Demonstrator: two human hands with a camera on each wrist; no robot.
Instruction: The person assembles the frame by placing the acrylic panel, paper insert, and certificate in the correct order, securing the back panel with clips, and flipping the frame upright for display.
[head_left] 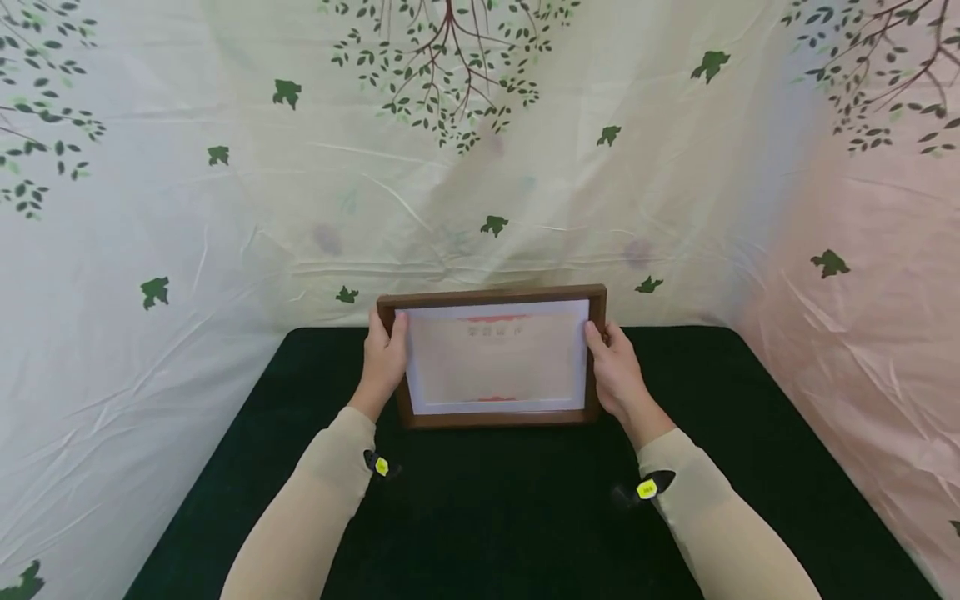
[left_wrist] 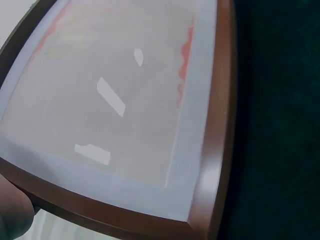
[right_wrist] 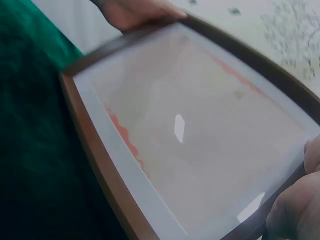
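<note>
A brown picture frame (head_left: pixel 498 421) with a white mat and a pale, red-trimmed certificate (head_left: pixel 495 358) inside is held between both hands near the table's far edge. My left hand (head_left: pixel 384 358) grips its left side, thumb on the front. On the opposite side my right hand (head_left: pixel 618 371) holds the edge the same way, with the thumb at the front. Light reflections lie on the front of the frame (left_wrist: pixel 217 125) in the left wrist view. Both hands show in the right wrist view, at opposite sides of the frame (right_wrist: pixel 95 150).
A dark green cloth covers the table (head_left: pixel 510 517). Behind it hangs a pale curtain (head_left: pixel 420 208) printed with branches and green leaves, and a pinkish stretch (head_left: pixel 870 333) of it runs along the right side.
</note>
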